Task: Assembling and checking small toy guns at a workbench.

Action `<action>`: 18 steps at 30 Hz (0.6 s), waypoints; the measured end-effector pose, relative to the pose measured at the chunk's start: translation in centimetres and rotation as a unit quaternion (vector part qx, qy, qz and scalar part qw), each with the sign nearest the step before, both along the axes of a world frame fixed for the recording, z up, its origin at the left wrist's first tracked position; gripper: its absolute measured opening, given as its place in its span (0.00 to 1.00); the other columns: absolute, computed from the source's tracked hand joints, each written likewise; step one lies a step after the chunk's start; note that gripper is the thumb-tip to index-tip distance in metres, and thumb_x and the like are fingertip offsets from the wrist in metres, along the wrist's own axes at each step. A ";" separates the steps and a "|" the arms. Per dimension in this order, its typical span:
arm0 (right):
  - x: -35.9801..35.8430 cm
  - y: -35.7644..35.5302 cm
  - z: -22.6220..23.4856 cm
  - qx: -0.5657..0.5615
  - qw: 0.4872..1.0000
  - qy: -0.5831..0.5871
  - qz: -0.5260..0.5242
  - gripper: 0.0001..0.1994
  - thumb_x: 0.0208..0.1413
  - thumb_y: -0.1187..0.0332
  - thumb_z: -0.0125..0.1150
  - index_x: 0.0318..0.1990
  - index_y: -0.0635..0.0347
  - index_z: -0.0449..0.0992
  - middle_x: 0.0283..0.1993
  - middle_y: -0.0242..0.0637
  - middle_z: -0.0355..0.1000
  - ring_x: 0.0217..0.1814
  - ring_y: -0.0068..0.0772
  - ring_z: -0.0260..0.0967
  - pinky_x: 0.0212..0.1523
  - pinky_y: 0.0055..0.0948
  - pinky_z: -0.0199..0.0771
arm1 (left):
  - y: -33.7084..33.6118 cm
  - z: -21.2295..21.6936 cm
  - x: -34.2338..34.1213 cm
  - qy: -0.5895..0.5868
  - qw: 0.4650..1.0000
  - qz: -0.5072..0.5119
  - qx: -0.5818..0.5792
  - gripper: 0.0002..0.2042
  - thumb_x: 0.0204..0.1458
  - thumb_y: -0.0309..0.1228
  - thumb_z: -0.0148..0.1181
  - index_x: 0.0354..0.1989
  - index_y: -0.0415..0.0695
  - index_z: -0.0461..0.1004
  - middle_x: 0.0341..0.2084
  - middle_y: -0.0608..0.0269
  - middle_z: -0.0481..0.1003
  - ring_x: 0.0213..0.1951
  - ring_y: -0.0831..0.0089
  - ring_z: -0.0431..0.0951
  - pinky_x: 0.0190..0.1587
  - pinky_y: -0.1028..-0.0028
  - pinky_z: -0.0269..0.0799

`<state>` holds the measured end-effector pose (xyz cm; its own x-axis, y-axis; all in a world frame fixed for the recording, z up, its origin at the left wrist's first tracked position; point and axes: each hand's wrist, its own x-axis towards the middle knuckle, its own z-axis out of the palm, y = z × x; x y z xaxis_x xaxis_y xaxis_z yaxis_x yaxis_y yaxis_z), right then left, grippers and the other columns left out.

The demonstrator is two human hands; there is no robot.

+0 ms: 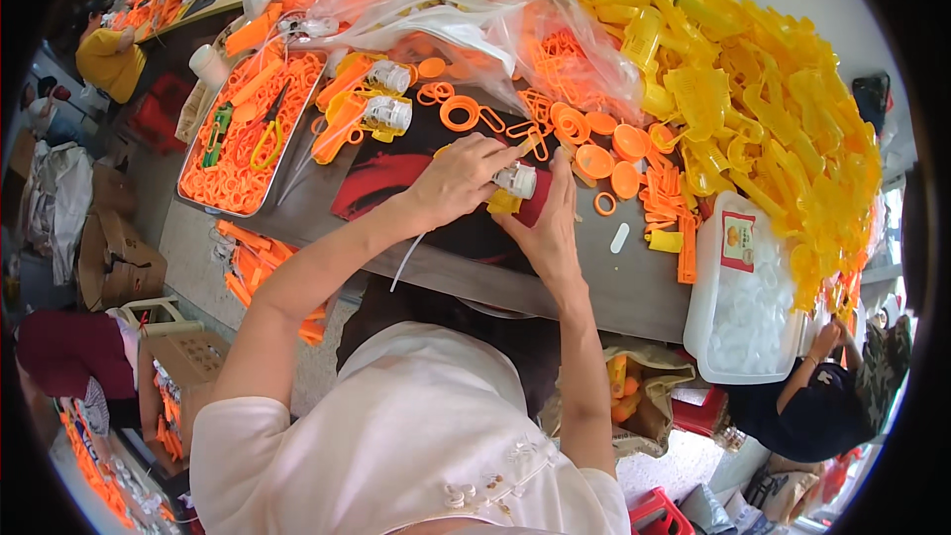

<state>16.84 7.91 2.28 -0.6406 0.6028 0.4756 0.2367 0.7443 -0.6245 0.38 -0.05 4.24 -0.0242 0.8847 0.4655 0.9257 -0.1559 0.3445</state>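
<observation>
Over a dark red and black cloth [381, 178] on the table, both my hands are closed around a yellow plastic piece with a transparent round part [515, 179]. My left hand [454, 178] pinches it from above with thumb and fingertips. From the right, my right hand [548, 228] steadies it between thumb and fingers, which partly hide its yellow body. A thin white strip [407, 263] hangs below my left wrist. Just beyond my hands lie orange rings [459, 113] and orange oval loops [535, 139]. Two similar orange pieces with transparent round parts [387, 113] lie to the left.
A metal tray [253, 210] of orange parts holds green and yellow-handled tools. Yellow plastic parts [763, 109] are heaped at the right, beside a white tub [700, 312] of translucent pieces. Plastic bags [436, 0] lie at the back. A co-worker [812, 396] is at the far right.
</observation>
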 end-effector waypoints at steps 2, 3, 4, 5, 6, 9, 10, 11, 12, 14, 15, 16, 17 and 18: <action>0.4 0.4 -0.4 -0.071 0.997 -0.031 0.016 0.47 0.39 0.70 0.76 0.67 0.63 0.53 0.66 0.48 0.59 0.67 0.52 0.57 0.68 0.48 0.55 | 0.1 -0.2 -0.7 -0.036 0.999 -0.009 0.001 0.27 0.40 0.22 0.66 0.54 0.42 0.72 0.41 0.57 0.75 0.46 0.60 0.75 0.52 0.65 0.71; 0.3 0.7 -1.0 -0.037 0.996 -0.065 0.038 0.48 0.38 0.69 0.77 0.68 0.63 0.54 0.64 0.48 0.61 0.65 0.51 0.58 0.68 0.48 0.55 | 0.2 -0.2 -0.9 -0.072 0.997 -0.020 0.002 0.26 0.40 0.22 0.66 0.53 0.41 0.72 0.41 0.56 0.75 0.46 0.59 0.75 0.52 0.65 0.72; 0.4 0.9 -1.4 -0.004 0.993 -0.099 0.060 0.49 0.38 0.68 0.77 0.68 0.62 0.54 0.62 0.48 0.63 0.64 0.51 0.59 0.67 0.48 0.55 | 0.1 -0.1 -1.0 -0.072 0.997 -0.021 0.002 0.26 0.40 0.22 0.66 0.53 0.41 0.72 0.41 0.56 0.75 0.46 0.59 0.75 0.52 0.65 0.72; 0.3 1.0 -1.6 -0.004 0.993 -0.098 0.062 0.49 0.38 0.68 0.77 0.68 0.62 0.54 0.62 0.48 0.63 0.64 0.51 0.59 0.67 0.48 0.55 | -0.1 0.4 -1.2 -0.116 0.993 -0.022 -0.030 0.24 0.41 0.22 0.66 0.51 0.40 0.72 0.42 0.56 0.75 0.46 0.59 0.76 0.52 0.65 0.73; 0.2 1.1 -1.8 -0.001 0.994 -0.091 0.062 0.48 0.38 0.68 0.78 0.68 0.62 0.54 0.60 0.47 0.64 0.64 0.50 0.60 0.68 0.48 0.53 | -0.4 0.9 -1.4 -0.159 0.985 -0.023 -0.062 0.22 0.43 0.23 0.66 0.50 0.40 0.72 0.42 0.56 0.75 0.46 0.59 0.77 0.51 0.66 0.74; -0.1 0.7 0.2 -0.045 0.994 -0.069 0.073 0.47 0.39 0.68 0.77 0.68 0.62 0.56 0.58 0.47 0.66 0.63 0.48 0.62 0.68 0.47 0.54 | -0.6 1.7 -3.2 -0.220 0.969 -0.070 -0.084 0.22 0.45 0.24 0.67 0.51 0.39 0.72 0.43 0.56 0.76 0.45 0.61 0.78 0.50 0.67 0.74; -0.1 0.4 1.1 -0.092 0.991 -0.056 0.081 0.46 0.39 0.68 0.77 0.67 0.63 0.57 0.58 0.46 0.67 0.62 0.47 0.63 0.67 0.46 0.57 | -0.9 2.2 -3.7 -0.214 0.971 -0.072 -0.084 0.21 0.46 0.25 0.67 0.51 0.39 0.73 0.42 0.56 0.77 0.46 0.62 0.78 0.50 0.67 0.73; -0.3 0.4 1.4 -0.091 0.991 -0.055 0.083 0.46 0.39 0.68 0.77 0.67 0.63 0.57 0.58 0.46 0.67 0.62 0.47 0.63 0.67 0.46 0.57 | -0.8 2.5 -4.2 -0.213 0.971 -0.070 -0.082 0.21 0.46 0.25 0.67 0.51 0.39 0.73 0.42 0.56 0.77 0.46 0.62 0.78 0.50 0.67 0.73; -0.4 0.3 1.7 -0.098 0.991 -0.042 0.082 0.45 0.40 0.69 0.77 0.68 0.63 0.57 0.58 0.46 0.66 0.62 0.47 0.64 0.65 0.44 0.60 | -0.8 2.7 -4.7 -0.202 0.971 -0.093 -0.090 0.21 0.46 0.25 0.67 0.51 0.38 0.73 0.42 0.56 0.77 0.46 0.62 0.78 0.50 0.67 0.73; -0.6 0.2 1.8 -0.103 0.991 -0.028 0.083 0.45 0.41 0.70 0.76 0.68 0.63 0.57 0.59 0.46 0.66 0.61 0.46 0.65 0.64 0.42 0.63 | -0.7 3.4 -5.3 -0.193 0.966 -0.129 -0.114 0.21 0.47 0.27 0.67 0.51 0.38 0.75 0.42 0.56 0.77 0.46 0.62 0.78 0.50 0.67 0.73; -0.6 0.3 1.8 -0.098 0.991 -0.024 0.082 0.45 0.41 0.71 0.75 0.68 0.63 0.57 0.60 0.46 0.66 0.62 0.45 0.66 0.63 0.39 0.65 | -0.5 3.5 -5.3 -0.193 0.967 -0.127 -0.111 0.21 0.47 0.27 0.67 0.51 0.38 0.75 0.42 0.56 0.77 0.46 0.62 0.78 0.50 0.67 0.73; -0.6 0.4 1.7 -0.094 0.992 -0.019 0.081 0.44 0.41 0.73 0.74 0.68 0.64 0.56 0.60 0.47 0.66 0.62 0.44 0.66 0.61 0.37 0.67 | -0.4 3.5 -5.4 -0.197 0.963 -0.142 -0.114 0.20 0.47 0.27 0.67 0.51 0.38 0.75 0.42 0.56 0.77 0.46 0.62 0.78 0.49 0.67 0.73; -0.7 0.4 1.7 -0.092 0.992 -0.019 0.083 0.44 0.41 0.73 0.74 0.68 0.64 0.56 0.60 0.47 0.66 0.62 0.44 0.66 0.61 0.37 0.67 | -0.3 3.4 -5.4 -0.201 0.960 -0.157 -0.117 0.20 0.47 0.27 0.67 0.50 0.38 0.75 0.41 0.56 0.77 0.46 0.63 0.78 0.49 0.67 0.73; -0.7 0.5 1.8 -0.118 0.989 -0.007 0.091 0.44 0.42 0.75 0.73 0.68 0.64 0.56 0.60 0.46 0.67 0.62 0.42 0.67 0.62 0.36 0.67 | -0.3 3.4 -5.3 -0.201 0.960 -0.155 -0.115 0.20 0.47 0.27 0.67 0.50 0.38 0.75 0.41 0.56 0.77 0.46 0.63 0.78 0.49 0.67 0.73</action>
<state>16.12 8.37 4.03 -0.7538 0.5704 0.3262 0.1223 0.6095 -0.7833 -4.95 -0.38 7.64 0.1196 0.9568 0.2650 0.6315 -0.2793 0.7233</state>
